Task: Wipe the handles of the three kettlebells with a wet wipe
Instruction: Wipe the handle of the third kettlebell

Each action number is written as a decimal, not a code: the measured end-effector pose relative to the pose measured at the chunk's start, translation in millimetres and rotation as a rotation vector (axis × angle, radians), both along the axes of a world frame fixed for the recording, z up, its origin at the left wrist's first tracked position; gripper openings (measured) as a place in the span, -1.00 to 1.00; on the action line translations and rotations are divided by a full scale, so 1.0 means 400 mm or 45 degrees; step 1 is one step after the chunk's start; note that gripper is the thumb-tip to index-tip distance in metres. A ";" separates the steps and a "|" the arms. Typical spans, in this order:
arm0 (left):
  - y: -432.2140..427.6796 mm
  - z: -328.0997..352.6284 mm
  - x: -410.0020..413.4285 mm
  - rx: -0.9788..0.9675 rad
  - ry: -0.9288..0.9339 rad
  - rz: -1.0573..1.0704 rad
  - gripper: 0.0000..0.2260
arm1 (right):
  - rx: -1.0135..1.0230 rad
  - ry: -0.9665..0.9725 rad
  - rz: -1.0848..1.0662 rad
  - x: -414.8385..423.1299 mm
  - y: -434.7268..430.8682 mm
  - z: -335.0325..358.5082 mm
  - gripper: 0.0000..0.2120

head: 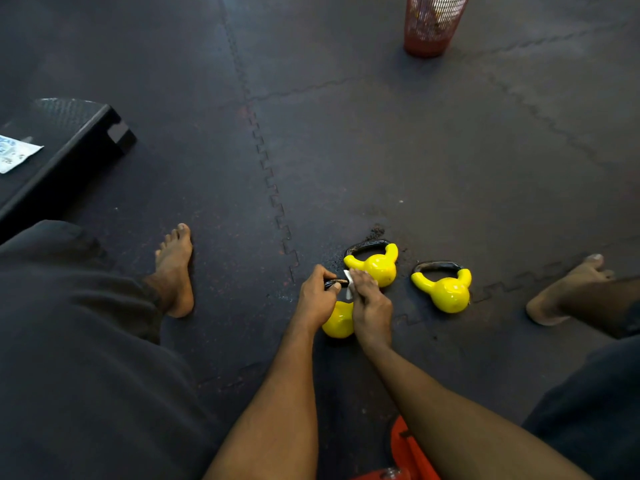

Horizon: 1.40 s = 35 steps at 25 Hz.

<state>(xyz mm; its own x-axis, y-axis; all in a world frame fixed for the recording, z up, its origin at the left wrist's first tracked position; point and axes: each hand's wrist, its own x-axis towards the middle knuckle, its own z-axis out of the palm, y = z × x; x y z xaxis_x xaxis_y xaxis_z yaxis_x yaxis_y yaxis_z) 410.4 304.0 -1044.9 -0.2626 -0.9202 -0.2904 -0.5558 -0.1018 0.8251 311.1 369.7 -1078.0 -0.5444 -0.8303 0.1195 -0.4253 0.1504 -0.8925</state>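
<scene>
Three yellow kettlebells with dark handles lie on the dark rubber floor. The nearest kettlebell (337, 322) is partly hidden under my hands. My left hand (317, 299) grips its dark handle (335, 283). My right hand (369, 306) holds a white wet wipe (348, 278) against that handle, fingers curled over it. A second kettlebell (377, 266) lies just beyond my right hand. The third kettlebell (446, 292) lies to the right, apart from both hands.
My bare feet rest on the mat at left (175, 271) and right (568, 292). A black step platform (69, 147) with a wipe packet (15, 152) on it sits at far left. A red mesh bin (433, 24) stands at the back. An orange object (408, 452) lies near me.
</scene>
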 end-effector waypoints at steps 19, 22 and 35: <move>0.020 0.006 -0.024 -0.075 -0.008 -0.108 -0.91 | 0.368 -0.802 -0.121 -0.118 0.005 0.008 -0.75; 0.013 0.007 -0.028 -0.070 -0.021 -0.085 -0.92 | 0.459 -0.713 -0.056 -0.119 -0.011 0.029 -0.73; 0.015 -0.002 -0.017 -0.067 0.039 0.001 -0.88 | 0.334 -0.845 -0.039 -0.103 -0.020 0.023 -0.72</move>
<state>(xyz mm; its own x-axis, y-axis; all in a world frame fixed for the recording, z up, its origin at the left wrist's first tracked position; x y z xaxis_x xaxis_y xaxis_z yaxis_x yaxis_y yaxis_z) 403.7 310.1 -1045.6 -0.2701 -0.9340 -0.2338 -0.5303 -0.0584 0.8458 269.9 361.8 -1069.0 -0.4565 -0.7694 -0.4468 0.2028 0.3990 -0.8942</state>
